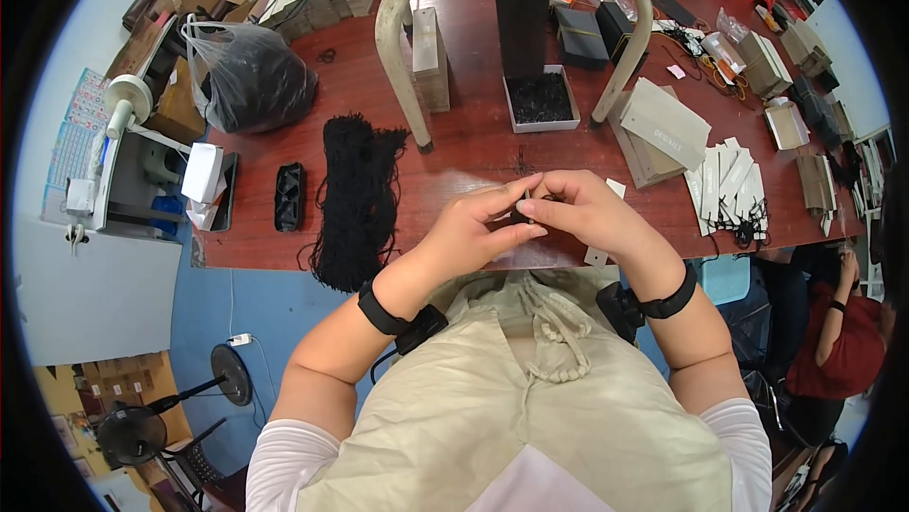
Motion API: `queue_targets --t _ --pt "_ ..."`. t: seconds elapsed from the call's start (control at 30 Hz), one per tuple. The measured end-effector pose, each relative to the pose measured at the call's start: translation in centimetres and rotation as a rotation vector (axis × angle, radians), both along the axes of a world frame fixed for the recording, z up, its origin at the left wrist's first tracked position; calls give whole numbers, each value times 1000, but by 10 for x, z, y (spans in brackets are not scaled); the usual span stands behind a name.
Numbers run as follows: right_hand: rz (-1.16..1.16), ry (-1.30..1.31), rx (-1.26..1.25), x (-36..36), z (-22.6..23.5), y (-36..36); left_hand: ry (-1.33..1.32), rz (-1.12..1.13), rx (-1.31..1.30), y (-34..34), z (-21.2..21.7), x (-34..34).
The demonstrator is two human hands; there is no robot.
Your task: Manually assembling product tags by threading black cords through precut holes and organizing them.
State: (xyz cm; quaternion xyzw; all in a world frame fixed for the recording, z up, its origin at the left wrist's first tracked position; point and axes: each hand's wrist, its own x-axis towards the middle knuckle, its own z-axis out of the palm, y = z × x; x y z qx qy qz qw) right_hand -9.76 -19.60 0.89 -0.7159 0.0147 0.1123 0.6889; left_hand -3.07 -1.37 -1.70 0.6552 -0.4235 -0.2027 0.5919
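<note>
Both hands meet at the near edge of the tabletop (473,148), left hand (473,228) and right hand (582,214) pinching one small black piece (522,212) between fingertips. Finished white tags (727,185) lie at right; a black cord bundle (358,195) at left remains, so much work seems left.

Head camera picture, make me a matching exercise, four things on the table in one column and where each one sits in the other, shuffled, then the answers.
Things:
1. bundle of black string
2. dark plastic bag
3. white tray of black pieces
4. stack of grey cards

Places:
A. far left part of the table
B. right of the stool legs
C. hanging over the near table edge, left of the left hand
D. between the stool legs, below the tall black panel

Pairs: 1-C, 2-A, 3-D, 4-B
</note>
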Motion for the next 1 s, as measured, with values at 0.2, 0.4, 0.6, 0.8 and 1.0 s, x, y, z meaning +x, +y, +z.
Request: queue_targets --t 0.2,0.4,0.6,0.8,1.0 --pt "2 52 -154 -8 31 -13 -356 41 45 -6 9 8" --pt "66 93 196 -20 33 -22 -543 31 123 -13 25 4" --pt "-101 -146 -103 -24 11 -22 -570 -13 73 -28 31 3" --pt "-748 -214 -482 -96 37 -115 -722 105 127 6 8 25" --pt "-1101 -295 -881 -164 -7 -218 -571 339 443 76 -1 41"
